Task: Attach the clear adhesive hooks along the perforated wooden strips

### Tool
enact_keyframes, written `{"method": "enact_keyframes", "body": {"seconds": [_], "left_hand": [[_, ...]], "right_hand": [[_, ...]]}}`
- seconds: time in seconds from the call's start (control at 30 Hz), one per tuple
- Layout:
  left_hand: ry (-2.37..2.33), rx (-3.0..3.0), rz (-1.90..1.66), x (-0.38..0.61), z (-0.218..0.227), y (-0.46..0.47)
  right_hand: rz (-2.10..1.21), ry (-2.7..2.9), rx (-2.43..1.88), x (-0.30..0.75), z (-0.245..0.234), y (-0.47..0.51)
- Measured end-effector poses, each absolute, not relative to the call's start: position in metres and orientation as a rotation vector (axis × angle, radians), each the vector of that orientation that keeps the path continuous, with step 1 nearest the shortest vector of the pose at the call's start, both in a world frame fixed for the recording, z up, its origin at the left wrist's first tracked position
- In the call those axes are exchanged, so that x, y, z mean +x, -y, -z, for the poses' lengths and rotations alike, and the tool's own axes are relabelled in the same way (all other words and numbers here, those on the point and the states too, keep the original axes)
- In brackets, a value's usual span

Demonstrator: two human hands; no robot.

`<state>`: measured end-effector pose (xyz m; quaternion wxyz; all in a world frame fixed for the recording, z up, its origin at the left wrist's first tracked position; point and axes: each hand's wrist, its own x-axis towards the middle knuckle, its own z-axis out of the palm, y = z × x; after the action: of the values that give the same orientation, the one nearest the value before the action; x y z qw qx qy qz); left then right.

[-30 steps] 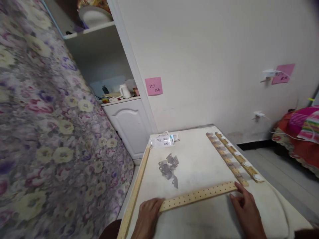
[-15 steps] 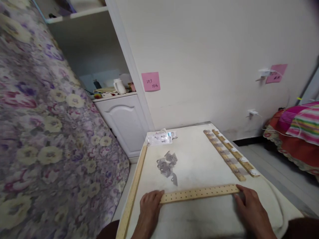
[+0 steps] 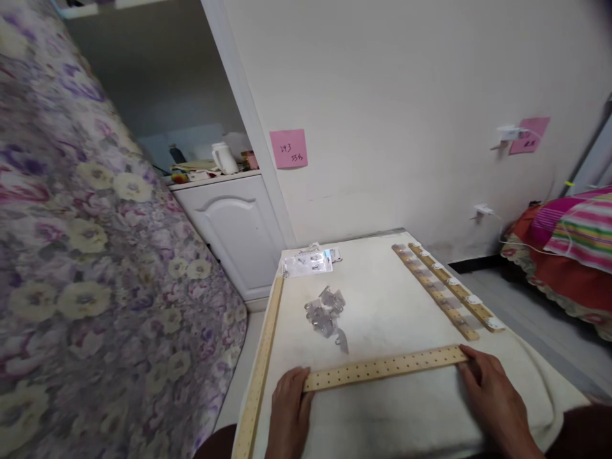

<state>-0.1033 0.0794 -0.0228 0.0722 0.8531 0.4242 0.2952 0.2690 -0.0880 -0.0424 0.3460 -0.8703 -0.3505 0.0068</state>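
A light wooden strip with rows of small holes point(image 3: 385, 368) lies crosswise near the front of the cloth-covered table point(image 3: 377, 414). My left hand point(image 3: 289, 408) grips its left end, fingers closed at the edge. At the opposite end my right hand point(image 3: 492, 389) pinches the strip between thumb and fingers. Just beyond the strip is a loose pile of grey, clear-looking hooks point(image 3: 326, 312), with one piece lying nearest the strip.
Along the left edge runs another perforated wooden strip point(image 3: 261, 376). On the right lie two strips, one with clear hooks point(image 3: 437, 293) and one with white pieces point(image 3: 461, 290). A plastic packet point(image 3: 306, 262) lies at the back left. A floral curtain point(image 3: 115, 255) hangs at left.
The strip's right end has shifted slightly right and away with my right hand, tilting it a little more. Both hands keep hold. The camera view has also moved slightly.
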Motion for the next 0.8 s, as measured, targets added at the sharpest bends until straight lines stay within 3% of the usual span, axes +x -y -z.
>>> {"method": "enact_keyframes", "body": {"seconds": [0.3,0.53,0.8], "left_hand": [[-1.281,2.483,-0.949,-0.105,0.030,-0.074],[-1.327,2.261,-1.046,-0.108,0.021,-0.071],[-1.390,2.028,-1.076,-0.107,0.009,-0.067]], "right_hand": [[0.075,0.893,-2.122,0.257,0.032,0.088],[-0.409,1.291,-1.811,0.181,-0.004,0.011],[-0.459,1.377,-1.969,0.121,-0.018,-0.074]]}}
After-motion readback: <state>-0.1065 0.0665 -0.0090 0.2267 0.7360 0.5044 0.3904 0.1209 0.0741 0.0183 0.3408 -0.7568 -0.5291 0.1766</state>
